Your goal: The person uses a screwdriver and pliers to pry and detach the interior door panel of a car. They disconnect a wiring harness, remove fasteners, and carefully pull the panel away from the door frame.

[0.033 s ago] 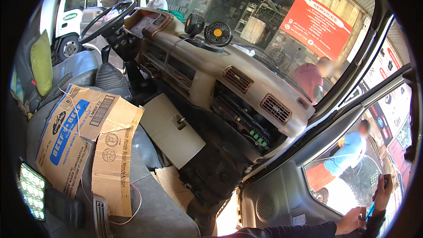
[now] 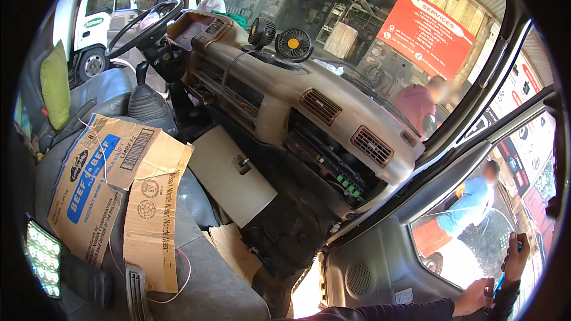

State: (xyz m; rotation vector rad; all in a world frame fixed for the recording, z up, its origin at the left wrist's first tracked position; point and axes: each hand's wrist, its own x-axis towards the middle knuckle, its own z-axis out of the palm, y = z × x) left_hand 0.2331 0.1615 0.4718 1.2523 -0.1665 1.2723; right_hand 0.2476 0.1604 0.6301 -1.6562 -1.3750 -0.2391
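Note:
At the lower right, by the passenger door window, my left hand (image 2: pixel 474 298) is closed, its fingertips at the lower end of a thin blue piece (image 2: pixel 500 282), like a strand or slim rod. Just above it, my right hand (image 2: pixel 515 260) is raised and closed around a small dark object (image 2: pixel 520 246) with a bit of blue on it; its kind cannot be made out. The blue piece runs between the two hands. Both forearms are in dark sleeves. Below and left of the hands is the grey door panel (image 2: pixel 380 261) with its round speaker grille.
A flattened cardboard box (image 2: pixel 148 202), a loose air vent (image 2: pixel 137 291) and a lit lamp panel (image 2: pixel 44 258) lie on the seats. A detached beige panel (image 2: pixel 235 175) leans below the opened dashboard (image 2: pixel 351 125). Two people (image 2: pixel 467 208) are outside the cab.

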